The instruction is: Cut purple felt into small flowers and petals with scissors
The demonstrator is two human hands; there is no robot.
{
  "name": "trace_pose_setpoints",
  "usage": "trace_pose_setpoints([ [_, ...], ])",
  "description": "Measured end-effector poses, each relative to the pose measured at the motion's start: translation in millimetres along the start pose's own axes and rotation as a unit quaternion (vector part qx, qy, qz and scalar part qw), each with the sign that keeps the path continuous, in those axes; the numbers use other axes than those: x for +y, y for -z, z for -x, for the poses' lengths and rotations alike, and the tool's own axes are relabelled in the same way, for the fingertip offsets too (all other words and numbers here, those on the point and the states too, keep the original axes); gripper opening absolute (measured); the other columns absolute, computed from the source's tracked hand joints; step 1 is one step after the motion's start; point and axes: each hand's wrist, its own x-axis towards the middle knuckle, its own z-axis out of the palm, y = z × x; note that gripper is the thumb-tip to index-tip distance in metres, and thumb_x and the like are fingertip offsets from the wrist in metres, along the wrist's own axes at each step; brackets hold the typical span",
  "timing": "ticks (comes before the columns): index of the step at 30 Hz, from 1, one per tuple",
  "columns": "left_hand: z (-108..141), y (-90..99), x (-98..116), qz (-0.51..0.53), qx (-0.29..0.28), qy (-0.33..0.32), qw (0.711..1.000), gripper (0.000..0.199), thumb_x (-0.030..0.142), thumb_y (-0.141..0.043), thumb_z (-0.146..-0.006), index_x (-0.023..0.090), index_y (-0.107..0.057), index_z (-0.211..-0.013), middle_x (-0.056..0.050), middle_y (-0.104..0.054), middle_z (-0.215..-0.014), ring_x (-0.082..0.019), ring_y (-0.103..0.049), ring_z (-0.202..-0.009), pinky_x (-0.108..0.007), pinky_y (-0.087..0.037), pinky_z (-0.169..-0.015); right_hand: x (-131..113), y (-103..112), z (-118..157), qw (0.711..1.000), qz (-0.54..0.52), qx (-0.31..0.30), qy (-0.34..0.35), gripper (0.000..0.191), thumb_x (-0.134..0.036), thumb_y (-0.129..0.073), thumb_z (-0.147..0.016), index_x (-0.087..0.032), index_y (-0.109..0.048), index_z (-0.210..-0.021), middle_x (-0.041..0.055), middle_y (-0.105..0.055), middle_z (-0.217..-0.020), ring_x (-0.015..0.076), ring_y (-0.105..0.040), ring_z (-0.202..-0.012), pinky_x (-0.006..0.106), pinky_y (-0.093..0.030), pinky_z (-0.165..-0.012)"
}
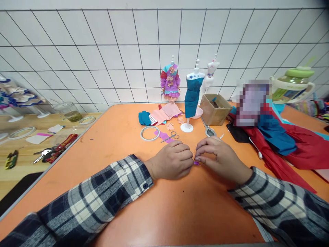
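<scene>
A small purple piece [196, 163] shows between my two hands, low over the orange table [164, 209]. My left hand [174, 160] is closed with its back up, its fingertips hidden beside the piece. My right hand [218, 157] curves in from the other side, thumb and fingers pinched at the piece's edge. Just beyond them lie small scissors [169, 137], a purple scrap [164, 136] and a roll of tape [150, 133]. A small dress form [194, 96] wrapped in teal fabric stands behind my hands.
Pink fabric [171, 110], a teal bundle [144, 117] and a cardboard box [216, 109] sit near the wall. Red fabric [305, 144] covers the right side. Keys [42, 155] and a glass jar [70, 111] are on the wooden surface at left.
</scene>
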Motion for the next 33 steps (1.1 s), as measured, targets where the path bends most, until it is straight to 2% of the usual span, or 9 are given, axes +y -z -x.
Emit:
trace_pose_setpoints([
  [5, -3, -1.1, 4, 0.070, 0.029, 0.114, 0.991, 0.011, 0.020, -0.054, -0.079, 0.018, -0.062, -0.072, -0.004, -0.064, -0.072, -0.019, -0.058, -0.074, -0.034, -0.043, -0.071, -10, 1, 3, 0.989, 0.108, 0.044, 0.093, 0.010, -0.025, -0.061, -0.087, -0.023, -0.069, -0.081, 0.0045, -0.067, -0.091, 0.0194, -0.055, -0.081, 0.036, -0.042, -0.076],
  [8, -6, -0.8, 9, 0.179, 0.056, 0.218, 0.958, 0.007, 0.016, -0.058, -0.073, 0.018, -0.058, -0.067, -0.003, -0.063, -0.069, -0.016, -0.056, -0.067, -0.030, -0.043, -0.063, -11, 2, 7, 0.976, 0.156, 0.066, 0.136, 0.007, -0.025, -0.062, -0.087, -0.025, -0.069, -0.085, 0.0031, -0.069, -0.091, 0.0187, -0.056, -0.080, 0.036, -0.041, -0.076],
  [15, -12, -0.9, 11, 0.444, 0.062, 0.462, 0.766, 0.012, 0.023, -0.060, -0.074, 0.016, -0.059, -0.064, 0.001, -0.058, -0.064, -0.012, -0.052, -0.059, -0.023, -0.039, -0.053, -12, 3, 9, 0.964, 0.178, 0.083, 0.177, 0.019, -0.015, -0.062, -0.084, -0.029, -0.068, -0.097, 0.0013, -0.071, -0.098, 0.0188, -0.060, -0.083, 0.035, -0.042, -0.075],
  [18, -13, 0.6, 9, 0.460, 0.088, 0.478, 0.743, 0.014, 0.026, -0.061, -0.077, 0.015, -0.062, -0.069, 0.001, -0.060, -0.068, -0.012, -0.053, -0.063, -0.023, -0.041, -0.058, -14, 4, 9, 0.979, 0.088, 0.151, 0.109, 0.015, -0.016, -0.062, -0.082, -0.024, -0.067, -0.094, 0.0057, -0.069, -0.098, 0.0186, -0.061, -0.081, 0.034, -0.047, -0.074],
  [21, -13, 2.1, 8, 0.401, 0.127, 0.474, 0.773, 0.014, 0.024, -0.061, -0.078, 0.015, -0.062, -0.068, 0.000, -0.061, -0.069, -0.012, -0.054, -0.066, -0.023, -0.042, -0.061, -14, -1, 8, 0.981, -0.097, 0.148, -0.075, 0.011, -0.024, -0.057, -0.085, -0.019, -0.067, -0.087, 0.0060, -0.065, -0.084, 0.0149, -0.058, -0.066, 0.028, -0.049, -0.058],
  [23, -12, 2.3, 9, 0.355, 0.143, 0.459, 0.802, 0.012, 0.021, -0.061, -0.078, 0.016, -0.061, -0.067, 0.000, -0.061, -0.069, -0.013, -0.055, -0.067, -0.024, -0.042, -0.064, -14, -7, 6, 0.939, -0.258, 0.057, -0.218, 0.020, -0.035, -0.055, -0.087, -0.018, -0.067, -0.084, 0.0033, -0.060, -0.075, 0.0108, -0.051, -0.052, 0.023, -0.045, -0.044],
  [25, -12, 1.7, 10, 0.319, 0.151, 0.437, 0.827, 0.011, 0.018, -0.062, -0.077, 0.016, -0.060, -0.066, 0.000, -0.062, -0.069, -0.014, -0.056, -0.070, -0.025, -0.043, -0.067, -16, -13, 5, 0.847, -0.418, -0.025, -0.327, 0.026, -0.043, -0.059, -0.084, -0.018, -0.067, -0.088, 0.0000, -0.054, -0.071, 0.0078, -0.044, -0.046, 0.020, -0.041, -0.036],
  [28, -11, 0.2, 11, 0.293, 0.147, 0.413, 0.850, 0.011, 0.016, -0.063, -0.076, 0.017, -0.059, -0.066, 0.001, -0.062, -0.069, -0.014, -0.057, -0.071, -0.025, -0.044, -0.070, -22, -19, 3, 0.718, -0.567, -0.069, -0.398, 0.028, -0.041, -0.069, -0.077, -0.019, -0.066, -0.094, -0.0025, -0.049, -0.074, 0.0065, -0.043, -0.051, 0.019, -0.049, -0.039],
  [33, -10, -1.7, 11, 0.293, 0.140, 0.406, 0.854, 0.012, 0.017, -0.062, -0.079, 0.017, -0.059, -0.068, -0.001, -0.063, -0.071, -0.015, -0.059, -0.073, -0.026, -0.044, -0.071, -23, -21, 3, 0.641, -0.629, -0.055, -0.437, 0.025, -0.034, -0.076, -0.074, -0.018, -0.064, -0.090, -0.0034, -0.051, -0.077, 0.0046, -0.048, -0.053, 0.020, -0.055, -0.047],
])
